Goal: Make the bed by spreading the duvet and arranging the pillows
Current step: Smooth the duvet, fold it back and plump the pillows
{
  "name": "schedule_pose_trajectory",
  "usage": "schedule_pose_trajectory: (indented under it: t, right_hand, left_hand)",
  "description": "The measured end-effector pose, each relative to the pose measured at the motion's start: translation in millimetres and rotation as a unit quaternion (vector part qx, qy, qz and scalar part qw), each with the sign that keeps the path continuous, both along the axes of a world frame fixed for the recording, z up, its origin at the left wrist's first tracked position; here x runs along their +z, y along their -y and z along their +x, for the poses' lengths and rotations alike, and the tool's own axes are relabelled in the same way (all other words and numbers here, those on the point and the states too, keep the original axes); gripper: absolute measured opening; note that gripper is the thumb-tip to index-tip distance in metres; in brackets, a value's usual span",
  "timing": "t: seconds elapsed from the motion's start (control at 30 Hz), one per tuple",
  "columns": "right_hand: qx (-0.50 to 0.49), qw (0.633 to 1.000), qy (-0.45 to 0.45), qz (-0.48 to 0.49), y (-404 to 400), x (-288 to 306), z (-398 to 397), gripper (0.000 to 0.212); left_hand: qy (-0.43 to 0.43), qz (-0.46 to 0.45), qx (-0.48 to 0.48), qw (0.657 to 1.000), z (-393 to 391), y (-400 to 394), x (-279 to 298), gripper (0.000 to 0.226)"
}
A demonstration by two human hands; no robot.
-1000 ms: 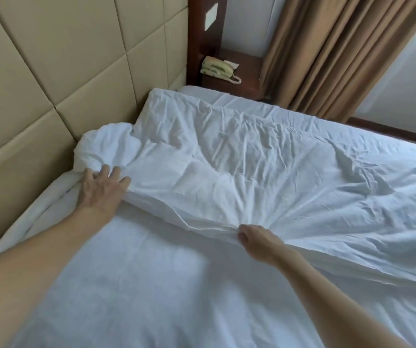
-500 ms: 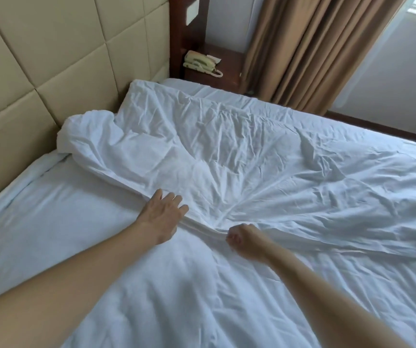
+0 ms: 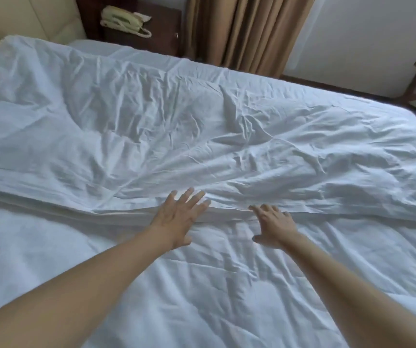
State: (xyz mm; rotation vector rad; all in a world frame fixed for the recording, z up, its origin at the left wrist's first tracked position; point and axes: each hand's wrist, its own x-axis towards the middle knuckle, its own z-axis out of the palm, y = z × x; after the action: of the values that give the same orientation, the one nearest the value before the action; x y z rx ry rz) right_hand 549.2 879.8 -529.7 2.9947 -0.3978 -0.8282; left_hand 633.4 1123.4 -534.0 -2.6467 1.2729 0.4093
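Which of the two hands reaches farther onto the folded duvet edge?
The left hand: its spread fingers lie over the duvet edge, while the right hand sits nearer, only its fingertips at that edge.

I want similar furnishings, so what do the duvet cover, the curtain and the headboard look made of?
Duvet: white woven cloth, likely cotton, matte, sharply creased. Curtain: tan heavy fabric, soft vertical folds, slight sheen. Headboard: beige padded panels, smooth leather or vinyl; which, unclear.

I see a plain white duvet (image 3: 176,116) over a white bed (image 3: 202,285) sheet — no pattern on either. Behind stands a beige padded headboard (image 3: 26,18), a dark brown nightstand (image 3: 161,26) carrying a pale cream telephone (image 3: 124,20), and tan-brown curtains (image 3: 247,31) — the wall (image 3: 365,33) is white.
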Motion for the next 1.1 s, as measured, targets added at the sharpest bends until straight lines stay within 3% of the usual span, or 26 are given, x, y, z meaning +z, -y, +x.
schedule_pose_trajectory:
  t: [0.17,0.27,0.4,0.47,0.57,0.63,0.73,0.87,1.0,1.1]
  right_hand:
    - [-0.041,0.999,0.008,-0.031,94.2,-45.5,5.2,0.093]
    - [-0.076,0.997,0.016,-0.018,146.7,-85.9,12.8,0.090]
    - [-0.075,0.985,0.139,0.068,182.7,-125.9,25.0,0.046]
    - [-0.099,0.972,0.200,0.076,181.3,-128.0,24.8,0.035]
    - [-0.088,0.971,0.218,0.048,169.5,-115.7,11.1,0.022]
    - [-0.057,0.979,0.197,0.016,163.1,-98.2,-4.6,0.015]
    - [-0.027,0.990,0.125,-0.056,157.2,-57.1,-28.1,0.042]
    - [-0.039,0.999,-0.022,0.000,131.9,-39.4,-73.4,0.081]
    - [0.009,0.996,-0.087,0.006,105.7,-68.0,-124.8,0.101]
    - [-0.011,0.998,-0.048,0.045,109.2,-64.3,-142.0,0.089]
  left_hand:
    - [-0.132,0.024,0.124,0.983,10.5,69.7,-57.8,0.106]
    - [-0.120,0.009,0.154,0.981,16.2,96.6,-101.0,0.092]
    - [-0.088,-0.001,0.189,0.978,28.4,112.2,-130.2,0.057]
    - [-0.093,-0.002,0.205,0.974,32.8,118.2,-126.9,0.042]
    - [-0.081,0.015,0.222,0.971,30.2,123.7,-113.2,0.035]
    - [-0.045,0.009,0.180,0.983,15.8,124.3,-102.1,0.025]
    - [-0.019,-0.088,0.097,0.991,-25.1,105.7,-102.4,0.015]
    - [-0.003,-0.132,0.052,0.990,-69.9,64.0,-114.8,0.009]
    - [0.000,0.052,0.069,0.996,-92.6,51.9,-107.4,0.047]
    - [-0.007,0.073,0.080,0.994,-103.9,58.2,-92.6,0.052]
